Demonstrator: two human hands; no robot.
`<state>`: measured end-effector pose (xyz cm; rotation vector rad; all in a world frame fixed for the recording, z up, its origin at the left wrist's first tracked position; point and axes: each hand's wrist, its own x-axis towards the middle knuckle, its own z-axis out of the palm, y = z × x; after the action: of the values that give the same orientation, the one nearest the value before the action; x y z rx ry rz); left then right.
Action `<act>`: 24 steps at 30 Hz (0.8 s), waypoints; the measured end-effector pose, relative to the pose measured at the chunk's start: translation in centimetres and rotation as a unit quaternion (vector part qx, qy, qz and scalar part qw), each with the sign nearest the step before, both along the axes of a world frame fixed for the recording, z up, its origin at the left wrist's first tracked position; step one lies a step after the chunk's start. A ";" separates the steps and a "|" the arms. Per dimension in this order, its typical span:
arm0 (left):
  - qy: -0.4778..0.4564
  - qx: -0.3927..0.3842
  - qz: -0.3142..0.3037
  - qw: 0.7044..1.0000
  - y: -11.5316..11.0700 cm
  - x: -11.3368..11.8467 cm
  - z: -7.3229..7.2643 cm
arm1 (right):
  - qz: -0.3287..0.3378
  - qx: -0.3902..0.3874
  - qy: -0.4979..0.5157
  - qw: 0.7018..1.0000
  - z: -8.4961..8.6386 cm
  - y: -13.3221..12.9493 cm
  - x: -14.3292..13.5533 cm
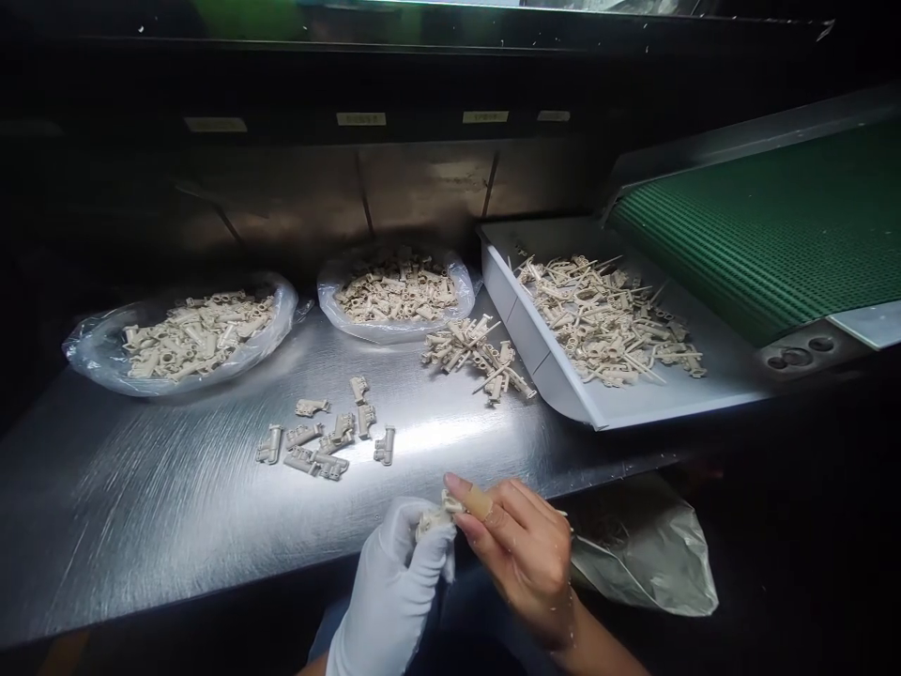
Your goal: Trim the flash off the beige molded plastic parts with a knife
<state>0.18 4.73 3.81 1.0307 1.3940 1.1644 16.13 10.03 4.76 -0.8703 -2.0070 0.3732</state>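
Note:
My left hand (pixel 390 587), in a white glove, is closed around a small beige plastic part (pixel 431 521) just over the table's front edge. Close against it, my bare right hand (pixel 521 545) pinches at a beige piece at the top of that part, with a tan band wrapped on one finger. Whether the two beige bits are joined is hidden by the fingers. A pale tip shows behind my right hand; what it belongs to I cannot tell. Several loose beige tubular parts (pixel 342 427) lie on the metal table (pixel 175 488) beyond my hands.
Two clear plastic bags (pixel 88 352) (pixel 326 286) hold heaps of beige parts at the back. Right of them lies a pile of parts with sprues (pixel 485 361), beside a grey tray (pixel 549 361) of more. A green conveyor belt (pixel 774 225) ends above the tray. A silvery bag (pixel 654 554) hangs low right.

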 end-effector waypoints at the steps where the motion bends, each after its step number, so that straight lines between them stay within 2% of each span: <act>1: 0.011 0.004 0.004 1.000 -0.1 0.0 -0.1 | 0.004 -0.001 0.000 1.000 0.0 0.0 0.1; 5: 0.062 0.042 0.024 0.997 -0.3 -0.3 -0.2 | 0.010 0.007 -0.026 1.000 0.4 0.2 0.2; 10: 0.111 0.058 0.017 0.992 -0.4 -0.7 -0.1 | -0.009 0.043 -0.067 0.997 1.2 0.6 0.3; 13: 0.112 0.051 0.004 0.992 -0.4 -0.8 -0.1 | 0.002 0.039 -0.058 0.998 1.2 0.6 0.4; 19: 0.100 0.055 0.000 0.993 -0.4 -0.5 -0.1 | 0.025 -0.021 0.010 0.999 0.3 0.6 0.1; 24: 0.076 0.053 -0.016 0.996 -0.3 -0.7 0.1 | 0.026 -0.026 0.012 0.999 0.3 0.4 -0.3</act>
<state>-0.51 4.39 3.93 1.2336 1.4404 1.1665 15.81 10.46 5.04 -0.8431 -2.0081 0.4645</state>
